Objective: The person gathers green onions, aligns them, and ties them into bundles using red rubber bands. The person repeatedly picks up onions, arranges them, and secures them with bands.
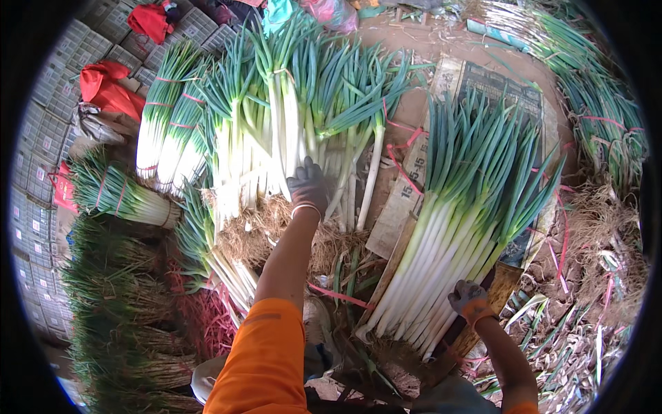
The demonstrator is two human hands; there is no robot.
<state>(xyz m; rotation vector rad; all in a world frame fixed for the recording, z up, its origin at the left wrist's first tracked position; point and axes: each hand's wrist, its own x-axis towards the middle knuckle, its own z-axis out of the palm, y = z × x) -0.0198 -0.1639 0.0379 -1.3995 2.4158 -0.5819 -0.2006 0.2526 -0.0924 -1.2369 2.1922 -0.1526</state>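
Note:
Both hands wear grey work gloves. My left hand [309, 189] reaches into a large heap of green onions [258, 171] with white stalks and brown roots, its fingers against the stalks; whether it grips one cannot be told. Another layer of long green onions [439, 259] lies at the right on a wooden stand [504, 284], leaves pointing away from me and roots towards me. Beside the lower right edge of that layer is my right hand [468, 297], its fingers bent near the outer stalks; their hold is unclear. Pink plastic ties [401, 165] lie between the two groups.
Bundled green onions [170, 114] stand at the left, near stacked plastic crates [39, 207] and red cloths [108, 88]. Dark green bunches [114, 300] fill the lower left. Tied bunches [602, 114] lie at the right, above peeled leaf scraps [574, 346]. Pink strips [207, 315] lie near my legs.

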